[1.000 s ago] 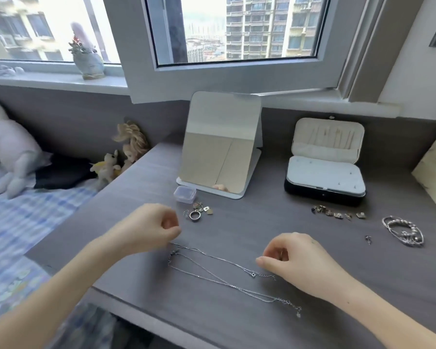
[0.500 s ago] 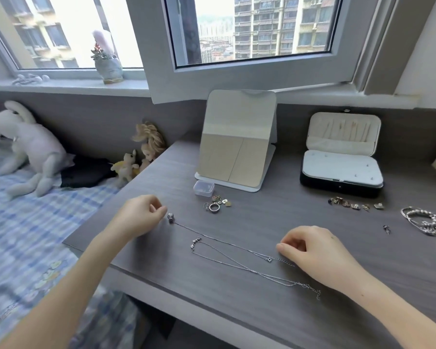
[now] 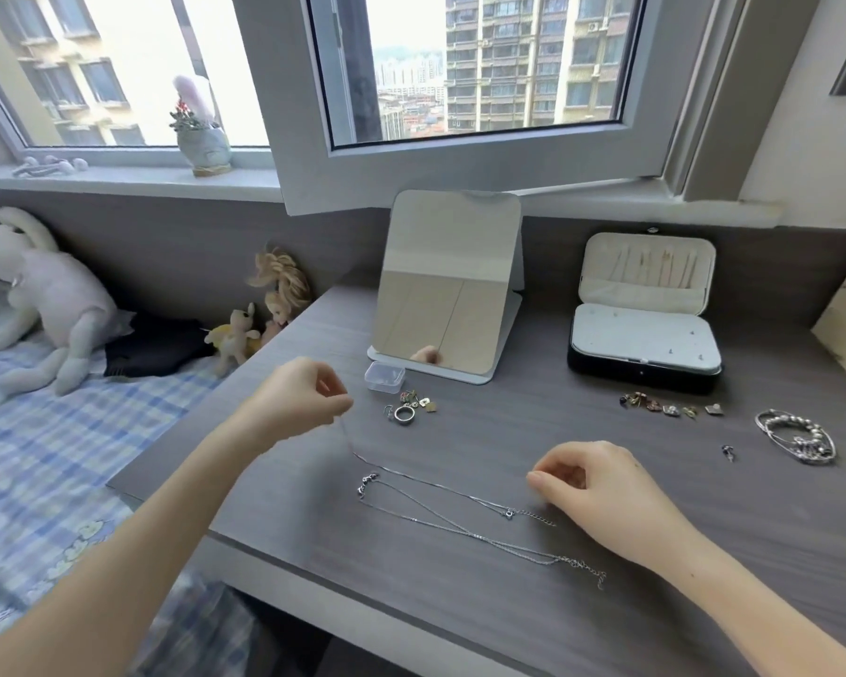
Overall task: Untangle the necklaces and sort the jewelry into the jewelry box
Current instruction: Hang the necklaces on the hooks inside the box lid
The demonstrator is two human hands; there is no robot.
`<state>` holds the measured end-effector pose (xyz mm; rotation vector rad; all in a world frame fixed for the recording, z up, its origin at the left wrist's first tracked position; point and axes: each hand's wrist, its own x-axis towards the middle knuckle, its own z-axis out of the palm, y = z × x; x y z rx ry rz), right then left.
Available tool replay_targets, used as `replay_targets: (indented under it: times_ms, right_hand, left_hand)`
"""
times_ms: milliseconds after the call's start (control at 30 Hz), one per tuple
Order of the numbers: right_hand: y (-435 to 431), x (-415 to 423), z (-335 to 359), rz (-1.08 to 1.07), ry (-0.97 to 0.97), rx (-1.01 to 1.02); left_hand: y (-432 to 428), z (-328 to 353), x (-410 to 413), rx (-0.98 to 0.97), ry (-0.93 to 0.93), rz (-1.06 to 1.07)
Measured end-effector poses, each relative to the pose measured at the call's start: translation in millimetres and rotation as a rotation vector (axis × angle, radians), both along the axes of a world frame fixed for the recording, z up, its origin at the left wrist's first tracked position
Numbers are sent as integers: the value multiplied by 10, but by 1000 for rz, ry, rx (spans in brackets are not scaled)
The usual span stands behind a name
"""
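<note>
Table: left hand pinches necklace end; right hand curled nr clasp, grip unclear. Light, limp, snaggy stuff; grab at clasp.

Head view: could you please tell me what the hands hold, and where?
The left hand pinches one necklace by its end; the right hand appears to hold nothing.

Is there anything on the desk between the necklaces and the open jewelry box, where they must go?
Nothing tall. The desk between the necklaces and the jewelry box is mostly bare; only a row of small earrings lies just before the box's front edge, probably low enough to carry a chain over.
</note>
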<state>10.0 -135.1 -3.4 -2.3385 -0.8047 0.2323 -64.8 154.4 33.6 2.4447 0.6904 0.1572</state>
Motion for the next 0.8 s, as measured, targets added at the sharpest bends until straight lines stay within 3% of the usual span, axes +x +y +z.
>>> replay_targets:
  times_ms: [100,233,433,600,800]
  right_hand:
    - [32,13,156,-28,41,231]
    - [129,17,498,12,245,557]
    - [207,21,785,75,400,845]
    - [111,65,847,-12,373,1015]
    - [-44,118,798,-79,393,1014]
  left_hand:
    - [-230,345,58,-111,-139,-141]
    - [-620,800,166,-293,-257,-317]
    - [-1116,1154,354,-440,-308,-455]
    - [-1343,1223,461,-527,-310,-499]
    - [-1443,1214,562,-604,-309,-510]
